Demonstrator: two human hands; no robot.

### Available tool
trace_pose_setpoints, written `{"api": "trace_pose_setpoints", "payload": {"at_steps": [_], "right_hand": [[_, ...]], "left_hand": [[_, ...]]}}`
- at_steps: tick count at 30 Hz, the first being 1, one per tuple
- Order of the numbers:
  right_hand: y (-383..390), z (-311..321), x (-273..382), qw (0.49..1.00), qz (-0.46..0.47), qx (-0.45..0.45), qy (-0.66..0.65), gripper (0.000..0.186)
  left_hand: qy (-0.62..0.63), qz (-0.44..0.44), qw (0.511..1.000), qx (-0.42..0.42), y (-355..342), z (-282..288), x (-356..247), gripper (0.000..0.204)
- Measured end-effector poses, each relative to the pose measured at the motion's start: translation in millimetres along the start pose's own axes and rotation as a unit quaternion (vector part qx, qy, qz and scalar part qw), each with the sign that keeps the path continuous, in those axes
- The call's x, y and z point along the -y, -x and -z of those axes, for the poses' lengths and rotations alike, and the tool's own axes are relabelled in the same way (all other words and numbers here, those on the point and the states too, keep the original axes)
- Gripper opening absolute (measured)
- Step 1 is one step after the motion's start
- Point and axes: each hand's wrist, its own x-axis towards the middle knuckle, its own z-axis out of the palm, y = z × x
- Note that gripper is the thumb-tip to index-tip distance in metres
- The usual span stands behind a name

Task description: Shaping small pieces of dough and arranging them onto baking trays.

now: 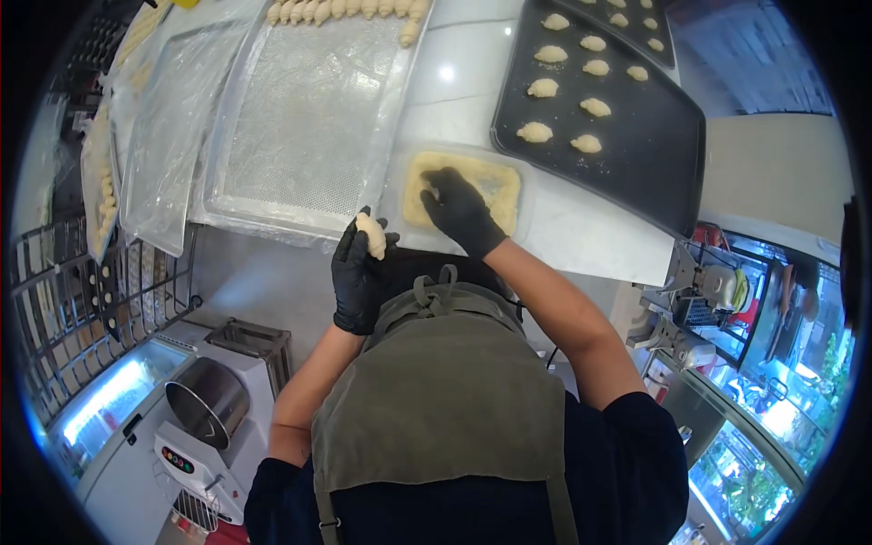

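In my black-gloved left hand (354, 272) is a pale rolled croissant dough piece (371, 234), held upright at the table's near edge with the fingers wrapped round it. My right hand (459, 211), also black-gloved, reaches into a shallow clear plastic tub (525, 204) of pale yellow crumbly topping (472, 170). Its thumb and forefinger are bent and look apart over the topping; the other fingertips are partly hidden. Beyond the tub, a dark baking tray (636, 150) carries several similar dough pieces (534, 133) with crumbs scattered around them.
Left of the tub lies a perforated tray (309, 118) under plastic film, with dough rolls (354, 9) lined up along its far end. Another film-covered tray (177, 136) is beside it. A wire rack (91, 282) and a mixer (209, 409) stand at lower left.
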Motion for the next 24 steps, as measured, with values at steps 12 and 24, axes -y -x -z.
{"api": "trace_pose_setpoints", "payload": {"at_steps": [12,24], "right_hand": [[-1.0,-11.8,1.0,0.998,0.066,0.003,0.008,0.040],[-3.4,4.6,6.0,0.992,-0.020,0.124,-0.002,0.042]], "left_hand": [[-0.092,-0.013,0.996,0.014,-14.2,16.3,-6.9,0.047],[-0.077,0.014,0.994,0.074,-20.8,3.9,23.7,0.047]]}}
